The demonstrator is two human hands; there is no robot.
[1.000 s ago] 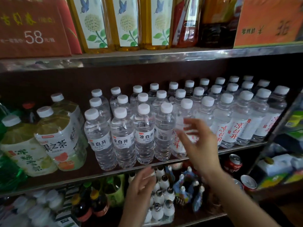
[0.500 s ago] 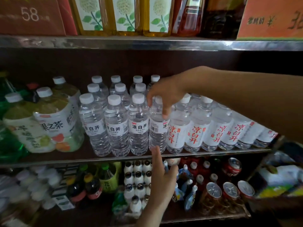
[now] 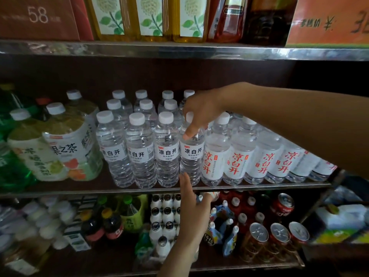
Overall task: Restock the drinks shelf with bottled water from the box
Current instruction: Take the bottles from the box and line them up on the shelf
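Water bottles (image 3: 166, 148), clear ribbed plastic with white caps, stand in rows on the metal-edged drinks shelf (image 3: 139, 189). The right hand (image 3: 201, 112) grips the fourth front bottle (image 3: 191, 154) by its neck, as half a second ago. The left hand (image 3: 191, 204), fingers straight, touches its base.

We log small shop: metal-edged shelves (image 3: 179, 51) crowded with water bottles (image 3: 167, 150), soda cans (image 3: 279, 234), price card (image 3: 38, 16).
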